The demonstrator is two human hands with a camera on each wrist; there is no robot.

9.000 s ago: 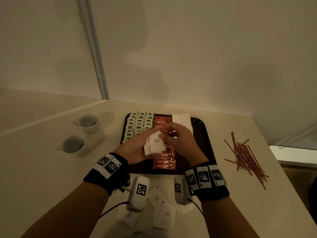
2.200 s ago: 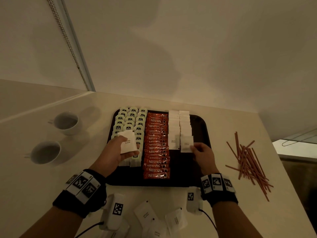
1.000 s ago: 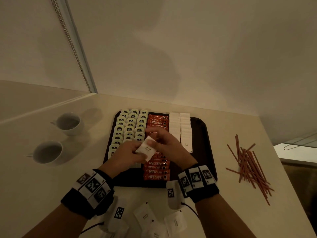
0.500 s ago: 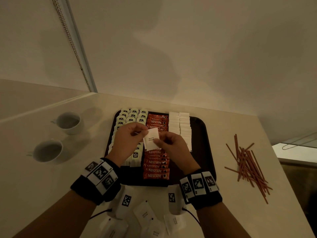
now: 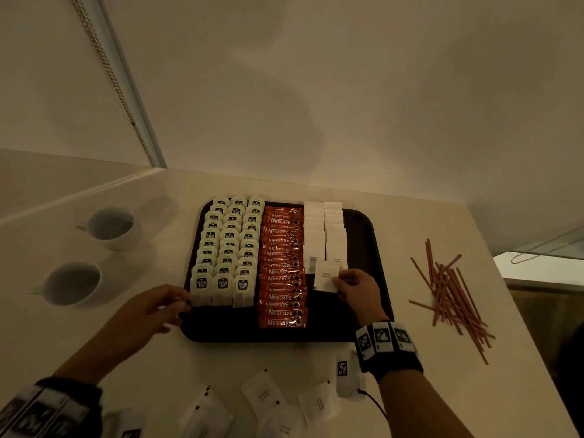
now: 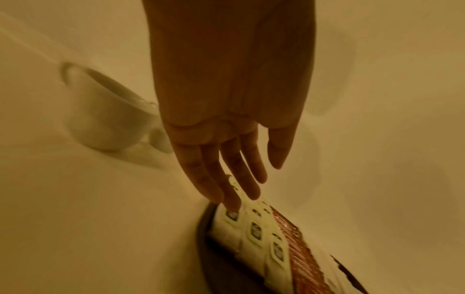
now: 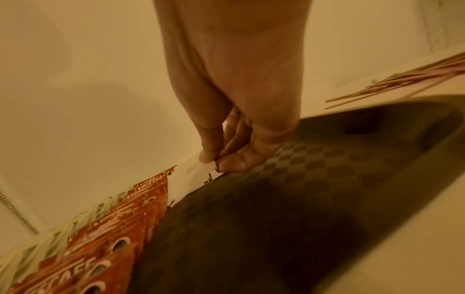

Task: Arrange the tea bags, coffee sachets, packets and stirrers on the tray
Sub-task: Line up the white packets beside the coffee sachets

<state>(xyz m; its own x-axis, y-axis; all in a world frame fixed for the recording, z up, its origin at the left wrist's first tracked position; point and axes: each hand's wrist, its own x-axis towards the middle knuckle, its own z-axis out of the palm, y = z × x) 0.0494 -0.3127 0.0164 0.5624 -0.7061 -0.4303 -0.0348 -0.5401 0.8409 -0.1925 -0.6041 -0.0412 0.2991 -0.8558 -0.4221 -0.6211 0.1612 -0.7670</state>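
A dark tray [image 5: 347,314] holds three columns of tea bags [image 5: 228,248], a column of red Nescafe sachets [image 5: 282,270] and two rows of white sugar packets [image 5: 324,229]. My right hand [image 5: 336,281] pinches one white packet [image 5: 326,276] between thumb and forefinger, low over the near end of the white rows; the right wrist view shows the pinch [image 7: 214,162] on the packet's corner [image 7: 193,171]. With straight fingers, my left hand [image 5: 180,303] touches the nearest left tea bag [image 6: 230,215] at the tray's front left corner. Red stirrers [image 5: 452,295] lie on the table right of the tray.
Two white cups [image 5: 110,226] [image 5: 72,282] stand left of the tray. Several loose white packets [image 5: 262,396] lie on the table in front of the tray, near my wrists. A wall runs close behind the tray. The table's right edge is just past the stirrers.
Both hands held a white packet over the tray's middle. The right hand has carried it right to the white rows; the left hand let go and dropped to the tray's front left corner.
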